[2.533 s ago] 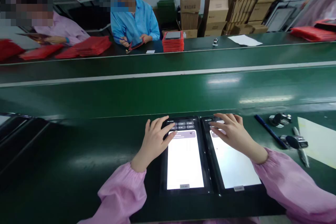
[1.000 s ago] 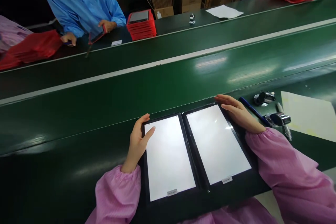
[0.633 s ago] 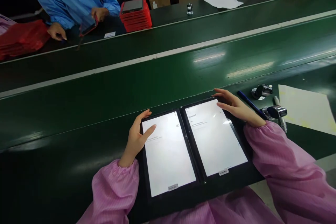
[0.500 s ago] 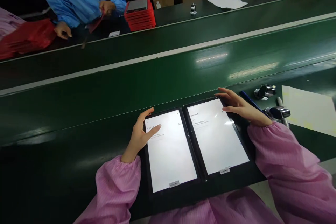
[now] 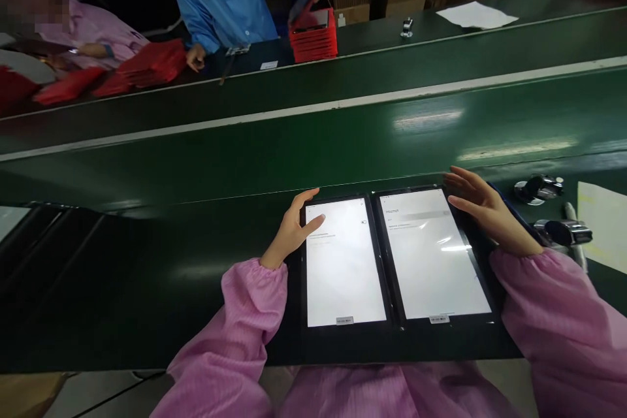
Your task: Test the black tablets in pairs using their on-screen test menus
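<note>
Two black-framed tablets lie side by side on the dark bench in front of me, their lit white screens showing a settings page. At the upper left corner of the left tablet point(image 5: 345, 274) is my left hand point(image 5: 296, 225), its thumb stretched over the screen and the fingers apart along the edge. My right hand point(image 5: 482, 206) is at the upper right corner of the right tablet point(image 5: 435, 268), thumb near the switch row and fingers spread. That page is headed "Internet". Neither hand is lifting a tablet. Each tablet bears a small label at its bottom edge.
Right of my right hand are two chrome fittings point(image 5: 563, 232), a pen and a paper sheet point(image 5: 605, 228). A green conveyor point(image 5: 294, 144) runs beyond the tablets. Across it, a person in blue point(image 5: 230, 0) handles a red sleeve above a red stack point(image 5: 313, 42); another person sits at left.
The camera view has shifted, so the tablets appear further right. A grey highlight now shows on the right tablet's switch row. The co-worker in blue has raised a hand over the red stack.
</note>
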Demonstrator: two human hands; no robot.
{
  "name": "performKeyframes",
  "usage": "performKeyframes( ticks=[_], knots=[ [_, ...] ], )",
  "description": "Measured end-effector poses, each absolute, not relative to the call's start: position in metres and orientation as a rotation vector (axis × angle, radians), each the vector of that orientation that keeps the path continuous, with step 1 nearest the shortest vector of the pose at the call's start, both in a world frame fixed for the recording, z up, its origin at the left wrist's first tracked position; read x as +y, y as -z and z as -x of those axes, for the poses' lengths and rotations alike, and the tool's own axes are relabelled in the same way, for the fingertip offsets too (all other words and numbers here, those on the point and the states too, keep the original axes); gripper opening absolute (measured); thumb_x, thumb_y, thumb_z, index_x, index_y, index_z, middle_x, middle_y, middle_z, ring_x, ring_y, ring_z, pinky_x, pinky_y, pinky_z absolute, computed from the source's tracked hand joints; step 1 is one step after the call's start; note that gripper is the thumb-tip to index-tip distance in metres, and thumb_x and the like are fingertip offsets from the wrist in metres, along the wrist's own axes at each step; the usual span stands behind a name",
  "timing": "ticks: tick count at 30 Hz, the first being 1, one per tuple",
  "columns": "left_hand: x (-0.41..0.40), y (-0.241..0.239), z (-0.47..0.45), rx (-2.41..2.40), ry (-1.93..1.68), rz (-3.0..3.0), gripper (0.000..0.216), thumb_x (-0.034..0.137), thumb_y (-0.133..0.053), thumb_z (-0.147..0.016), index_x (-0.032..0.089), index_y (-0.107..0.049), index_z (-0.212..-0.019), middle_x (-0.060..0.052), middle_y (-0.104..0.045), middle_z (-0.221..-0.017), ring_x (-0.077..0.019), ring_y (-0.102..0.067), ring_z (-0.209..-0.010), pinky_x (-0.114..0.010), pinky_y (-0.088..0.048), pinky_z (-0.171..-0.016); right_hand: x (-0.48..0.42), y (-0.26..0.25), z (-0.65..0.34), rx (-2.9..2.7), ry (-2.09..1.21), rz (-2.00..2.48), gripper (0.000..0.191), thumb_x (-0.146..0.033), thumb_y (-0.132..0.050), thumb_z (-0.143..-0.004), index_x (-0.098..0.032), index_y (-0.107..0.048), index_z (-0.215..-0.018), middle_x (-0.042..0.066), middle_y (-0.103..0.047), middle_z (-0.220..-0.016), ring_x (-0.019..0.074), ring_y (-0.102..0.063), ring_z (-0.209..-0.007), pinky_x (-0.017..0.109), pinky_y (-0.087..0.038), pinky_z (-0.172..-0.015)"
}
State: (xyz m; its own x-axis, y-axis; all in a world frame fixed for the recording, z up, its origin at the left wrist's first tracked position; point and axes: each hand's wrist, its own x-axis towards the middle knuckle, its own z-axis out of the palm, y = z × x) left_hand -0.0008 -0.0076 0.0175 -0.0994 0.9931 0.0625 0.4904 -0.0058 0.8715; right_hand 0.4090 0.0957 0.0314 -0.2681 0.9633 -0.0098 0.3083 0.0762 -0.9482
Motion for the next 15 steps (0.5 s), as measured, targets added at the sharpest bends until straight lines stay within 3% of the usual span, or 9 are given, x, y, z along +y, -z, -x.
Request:
performKeyframes(
  ticks=[2,4,6,7,9,12,15],
  knots=[
    [-0.038,-0.024,-0.004,1.679,-1.043,-1.637,0.078,0.078,-0.065,-0.086,0.025,-0.061,-0.143,-0.018,-0.058,-0.151,-0.0381,-0.052,-0.145,-0.059,-0.041,-0.122,0.067,-0.035,-0.414,-1.816,-1.038,1.234,0.070,-0.067,-0.074,-0.088,-0.035,-0.058,-0.148,0.009,-0.058,-0.156,0.0366,-0.050,-0.149,0.060,-0.042,-0.124],
    [-0.085,-0.030,-0.018,1.681,-0.948,-1.929,0.086,0.083,-0.071,-0.079,0.029,-0.061,-0.144,-0.018,-0.059,-0.151,-0.0415,-0.052,-0.145,-0.067,-0.032,-0.125,0.026,-0.038,-0.421,-2.184,-0.830,1.105,0.066,-0.063,-0.071,-0.091,-0.036,-0.058,-0.150,0.010,-0.059,-0.155,0.0385,-0.055,-0.143,0.060,-0.050,-0.115],
    [-0.134,-0.032,-0.038,1.635,-0.704,-2.394,0.096,0.084,-0.072,-0.077,0.028,-0.055,-0.153,-0.017,-0.064,-0.147,-0.0404,-0.055,-0.140,-0.072,-0.006,-0.130,-0.014,-0.036,-0.426,-2.559,-0.498,0.938,0.067,-0.061,-0.077,-0.086,-0.044,-0.060,-0.149,0.008,-0.064,-0.150,0.0416,-0.062,-0.132,0.060,-0.053,-0.105],
    [-0.154,-0.030,-0.047,1.647,-0.619,-2.565,0.084,0.074,-0.075,-0.082,0.030,-0.056,-0.151,-0.014,-0.070,-0.140,-0.0358,-0.060,-0.133,-0.068,0.005,-0.131,-0.029,-0.034,-0.427,-2.641,-0.283,0.849,0.061,-0.054,-0.074,-0.089,-0.048,-0.060,-0.148,0.005,-0.068,-0.145,0.0403,-0.067,-0.123,0.060,-0.051,-0.102],
    [-0.176,-0.021,-0.060,1.726,-0.566,-2.742,0.064,0.057,-0.079,-0.088,0.034,-0.062,-0.145,-0.007,-0.075,-0.129,-0.0301,-0.065,-0.123,-0.064,0.012,-0.131,-0.045,-0.027,-0.424,-2.684,0.041,0.737,0.056,-0.042,-0.064,-0.093,-0.050,-0.060,-0.148,0.003,-0.074,-0.136,0.0368,-0.071,-0.108,0.057,-0.045,-0.100],
    [-0.152,-0.004,-0.061,1.885,-0.643,-2.752,0.059,0.052,-0.079,-0.090,0.035,-0.063,-0.145,-0.008,-0.075,-0.130,-0.0304,-0.065,-0.123,-0.068,0.005,-0.131,-0.028,-0.018,-0.412,-2.600,0.241,0.701,0.058,-0.039,-0.054,-0.097,-0.050,-0.053,-0.154,0.001,-0.077,-0.129,0.0345,-0.072,-0.098,0.054,-0.040,-0.101],
    [-0.077,-0.003,-0.056,2.001,-0.642,-2.445,0.069,0.051,-0.083,-0.087,0.035,-0.058,-0.150,-0.014,-0.067,-0.145,-0.0390,-0.058,-0.135,-0.083,-0.011,-0.124,0.023,-0.014,-0.399,-2.442,0.254,0.804,0.065,-0.043,-0.054,-0.099,-0.056,-0.039,-0.161,0.003,-0.076,-0.131,0.0393,-0.073,-0.100,0.061,-0.043,-0.099]
  ],
)
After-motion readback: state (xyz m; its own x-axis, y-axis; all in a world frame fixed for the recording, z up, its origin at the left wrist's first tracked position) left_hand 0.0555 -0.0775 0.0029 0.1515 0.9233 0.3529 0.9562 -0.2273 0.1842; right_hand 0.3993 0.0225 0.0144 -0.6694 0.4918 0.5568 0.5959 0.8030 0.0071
